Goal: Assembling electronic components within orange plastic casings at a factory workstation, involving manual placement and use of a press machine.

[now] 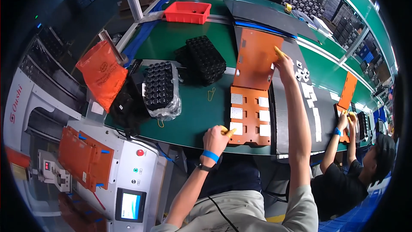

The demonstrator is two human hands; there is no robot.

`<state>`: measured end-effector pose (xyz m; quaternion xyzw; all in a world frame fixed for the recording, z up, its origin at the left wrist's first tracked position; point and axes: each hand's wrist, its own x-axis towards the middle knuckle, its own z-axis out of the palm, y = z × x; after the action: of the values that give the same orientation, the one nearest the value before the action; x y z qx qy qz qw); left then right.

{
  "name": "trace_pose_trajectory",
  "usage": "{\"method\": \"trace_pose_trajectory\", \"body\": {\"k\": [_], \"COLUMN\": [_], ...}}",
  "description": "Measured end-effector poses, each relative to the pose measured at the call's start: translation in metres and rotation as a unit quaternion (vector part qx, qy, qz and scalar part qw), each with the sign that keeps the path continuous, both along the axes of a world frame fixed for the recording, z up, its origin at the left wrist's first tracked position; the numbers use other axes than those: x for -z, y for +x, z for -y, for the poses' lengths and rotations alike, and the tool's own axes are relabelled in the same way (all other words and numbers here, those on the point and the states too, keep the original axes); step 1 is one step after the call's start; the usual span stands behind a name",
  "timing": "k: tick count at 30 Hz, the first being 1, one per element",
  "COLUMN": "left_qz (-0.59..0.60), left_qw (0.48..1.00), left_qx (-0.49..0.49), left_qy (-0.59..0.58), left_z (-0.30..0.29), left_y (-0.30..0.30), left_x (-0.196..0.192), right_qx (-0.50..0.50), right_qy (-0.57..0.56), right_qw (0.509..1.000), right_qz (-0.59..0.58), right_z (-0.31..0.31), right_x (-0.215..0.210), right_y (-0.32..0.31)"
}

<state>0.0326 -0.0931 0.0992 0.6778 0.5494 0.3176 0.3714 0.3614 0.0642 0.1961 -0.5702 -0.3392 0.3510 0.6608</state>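
Note:
An orange hinged fixture (251, 116) lies at the front of the green bench, with white rectangular plates (236, 113) in two columns on its base. Its orange lid (257, 60) stands raised at the far side. My right hand (283, 63), with yellow finger covers, grips the lid's right edge, arm stretched forward. At the base's lower left corner is my left hand (216, 139), its fingers drawn together beside the nearest left plate. Whatever those fingertips may pinch is too small to make out. A blue band and a dark watch circle the left wrist.
Black multi-cell trays (206, 60) and a plastic-wrapped one (161, 88) stand to the left. Further off sits a red bin (187, 13). A machine with a screen (130, 205) stands lower left. White pieces (310, 94) lie on a dark mat. A co-worker (343, 184) works at right.

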Motion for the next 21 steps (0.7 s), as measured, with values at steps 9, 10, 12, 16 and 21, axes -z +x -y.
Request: {"method": "trace_pose_trajectory", "body": {"k": [9,10,12,16,21], "left_qz": [-0.034,-0.024,0.004,0.017,0.006], "left_qw": [0.983,0.983,0.981,0.976,0.981], "left_qx": [0.09,0.102,0.143,0.177,0.161], "left_qy": [0.159,0.152,0.132,0.123,0.112], "left_z": [0.016,0.014,0.008,-0.002,-0.006], "left_y": [-0.018,-0.024,-0.023,-0.025,-0.032], "left_x": [0.016,0.021,0.016,0.019,0.027], "right_qx": [-0.039,-0.057,-0.043,-0.027,-0.097], "right_qy": [0.057,0.074,0.022,-0.035,-0.061], "right_qw": [0.903,0.841,0.812,0.811,0.819], "right_qz": [0.425,0.533,0.582,0.584,0.562], "right_z": [0.214,0.225,0.249,0.257,0.268], "right_x": [0.026,0.032,0.048,0.058,0.052], "right_y": [-0.067,-0.074,-0.084,-0.103,-0.119]}}
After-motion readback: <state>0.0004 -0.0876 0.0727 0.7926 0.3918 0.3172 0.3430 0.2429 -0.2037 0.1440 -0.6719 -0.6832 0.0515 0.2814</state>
